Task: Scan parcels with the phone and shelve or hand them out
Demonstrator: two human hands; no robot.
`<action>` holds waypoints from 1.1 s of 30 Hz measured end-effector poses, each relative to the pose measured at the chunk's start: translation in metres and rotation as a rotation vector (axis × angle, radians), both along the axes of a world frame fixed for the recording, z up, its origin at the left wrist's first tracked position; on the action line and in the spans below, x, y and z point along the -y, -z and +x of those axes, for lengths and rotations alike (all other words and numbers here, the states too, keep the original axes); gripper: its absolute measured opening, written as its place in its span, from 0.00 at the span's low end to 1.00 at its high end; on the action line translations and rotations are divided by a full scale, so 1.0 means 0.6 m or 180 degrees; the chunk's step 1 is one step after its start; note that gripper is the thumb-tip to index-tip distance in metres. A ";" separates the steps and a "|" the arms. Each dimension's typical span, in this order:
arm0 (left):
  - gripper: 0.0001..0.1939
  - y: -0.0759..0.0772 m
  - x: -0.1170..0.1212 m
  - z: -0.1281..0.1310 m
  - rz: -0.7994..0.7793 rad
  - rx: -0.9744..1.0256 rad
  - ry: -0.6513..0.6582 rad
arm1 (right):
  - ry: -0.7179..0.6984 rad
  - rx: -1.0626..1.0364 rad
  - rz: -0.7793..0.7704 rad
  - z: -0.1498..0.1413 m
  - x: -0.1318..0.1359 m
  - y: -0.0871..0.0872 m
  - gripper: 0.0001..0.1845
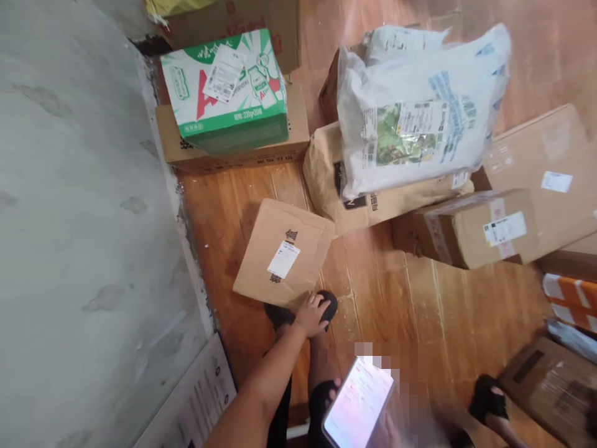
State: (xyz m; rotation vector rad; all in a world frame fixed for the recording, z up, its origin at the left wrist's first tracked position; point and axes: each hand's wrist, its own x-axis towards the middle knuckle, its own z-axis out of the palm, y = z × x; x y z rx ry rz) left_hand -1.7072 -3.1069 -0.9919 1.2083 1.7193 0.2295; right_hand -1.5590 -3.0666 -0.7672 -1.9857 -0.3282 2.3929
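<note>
My left hand [312, 315] reaches forward over my dark shoes, at the near corner of a flat cardboard box [305, 242]. Its fingers are a little apart; whether they touch the box I cannot tell. Dark printing and a white shipping label [283, 259] mark the box's top. Lower down, my right hand [388, 430] is closed around a smartphone [359, 403] with its screen lit. Fingertips show at the phone's left edge, and the rest of that hand is partly hidden.
A green-and-white carton [228, 93] sits on a brown box by the grey wall [88, 205]. Right of it, a white plastic parcel [420, 112] rests on a brown paper bag [321, 168]. A taped box [480, 227] lies beyond. Another person's sandalled foot [489, 398] is at lower right.
</note>
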 end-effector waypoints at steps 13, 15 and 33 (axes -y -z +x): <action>0.42 0.038 0.166 -0.197 -0.1479 -0.1654 -0.3676 | 0.0555 -0.0746 -0.0269 -0.064 0.072 0.073 0.44; 0.43 0.060 0.166 -0.239 -0.1413 -0.1629 -0.3851 | 0.0544 -0.0627 -0.0106 -0.065 0.079 0.094 0.44; 0.26 -0.182 0.071 -0.023 -0.0645 0.3649 -0.5779 | -0.0162 -0.0684 0.0997 -0.120 0.026 0.161 0.28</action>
